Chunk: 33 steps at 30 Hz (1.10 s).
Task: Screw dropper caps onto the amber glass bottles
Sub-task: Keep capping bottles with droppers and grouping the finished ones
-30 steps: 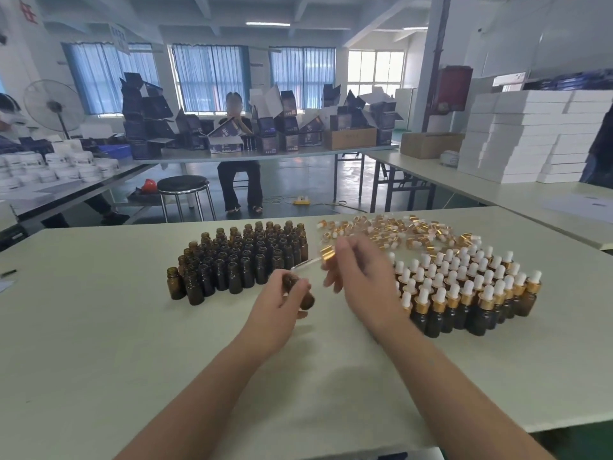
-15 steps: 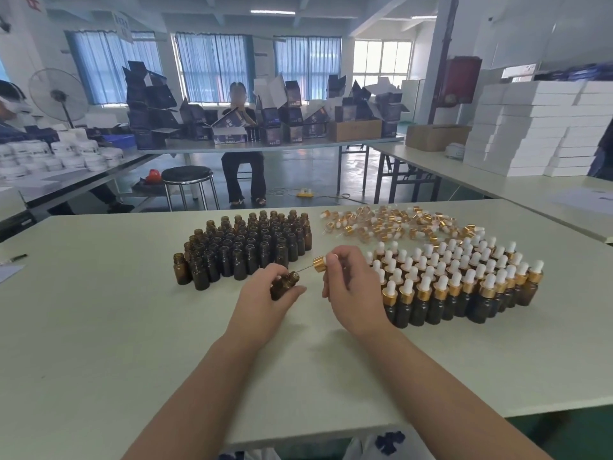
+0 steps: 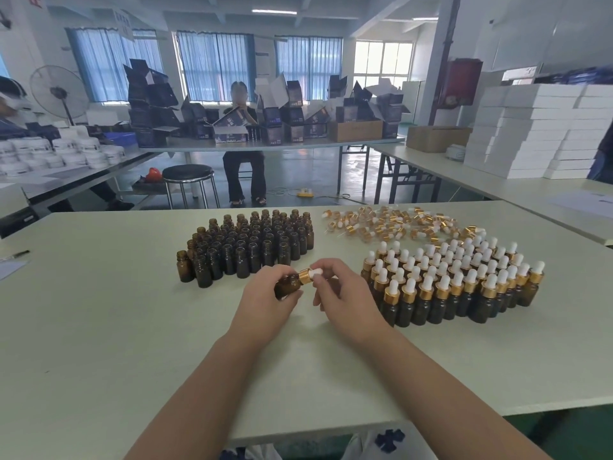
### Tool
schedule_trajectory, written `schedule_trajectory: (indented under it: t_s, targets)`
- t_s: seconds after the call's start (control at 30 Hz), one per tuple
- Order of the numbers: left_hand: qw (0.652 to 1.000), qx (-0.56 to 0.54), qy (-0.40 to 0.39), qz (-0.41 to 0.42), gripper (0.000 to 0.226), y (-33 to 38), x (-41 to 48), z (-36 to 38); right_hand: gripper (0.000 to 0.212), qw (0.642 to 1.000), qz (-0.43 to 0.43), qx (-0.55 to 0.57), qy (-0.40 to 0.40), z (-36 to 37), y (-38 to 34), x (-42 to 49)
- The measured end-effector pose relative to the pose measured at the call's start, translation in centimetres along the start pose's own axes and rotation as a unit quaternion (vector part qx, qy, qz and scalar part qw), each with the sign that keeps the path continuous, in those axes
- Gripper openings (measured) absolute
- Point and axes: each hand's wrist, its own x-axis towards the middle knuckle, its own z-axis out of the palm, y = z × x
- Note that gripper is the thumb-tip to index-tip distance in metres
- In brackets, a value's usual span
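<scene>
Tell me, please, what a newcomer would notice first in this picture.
At the centre, the left hand holds an amber bottle and the right hand pinches its dropper cap. Uncapped bottles stand behind on the left, capped bottles on the right, loose caps beyond.

A small brown bottle (image 3: 286, 286) lies tipped in the left hand (image 3: 265, 303). The right hand (image 3: 345, 300) pinches the gold and white cap (image 3: 307, 275) on its neck. Open bottles (image 3: 252, 240) stand behind the left hand. Capped bottles (image 3: 457, 280) stand beside the right hand, with loose caps (image 3: 391, 224) behind them.
</scene>
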Motion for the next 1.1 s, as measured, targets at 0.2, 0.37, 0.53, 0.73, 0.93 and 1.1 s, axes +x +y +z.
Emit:
schedule_trajectory:
  t_s: [0.2, 0.37, 0.53, 0.73, 0.93, 1.1]
  targets:
    - [1.0, 0.025, -0.001, 0.011, 0.024, 0.11, -0.04, -0.14, 0.006, 1.0, 0.012, -0.026, -0.003, -0.12, 0.06, 0.12]
    - [0.999, 0.023, -0.011, 0.023, 0.022, 0.38, -0.15, -0.18, 0.029, 0.996, 0.048, -0.075, 0.011, -0.09, 0.33, 0.19]
    - [0.999, 0.039, -0.017, 0.021, 0.02, 0.42, -0.07, -0.15, 0.038, 0.994, 0.085, -0.061, 0.021, 0.13, 0.43, 0.21]
    - [0.998, 0.053, -0.019, 0.015, 0.02, 0.31, 0.01, -0.13, 0.013, 0.995, 0.076, -0.067, 0.018, 0.07, 0.59, 0.39]
    - [0.998, 0.046, -0.026, 0.024, 0.019, 0.23, -0.04, -0.07, 0.036, 0.993, 0.086, -0.077, 0.019, -0.02, 0.33, 0.19]
    - [0.998, 0.048, -0.024, 0.021, 0.019, 0.27, -0.06, -0.09, 0.036, 0.992, 0.103, -0.074, 0.024, 0.06, 0.41, 0.36]
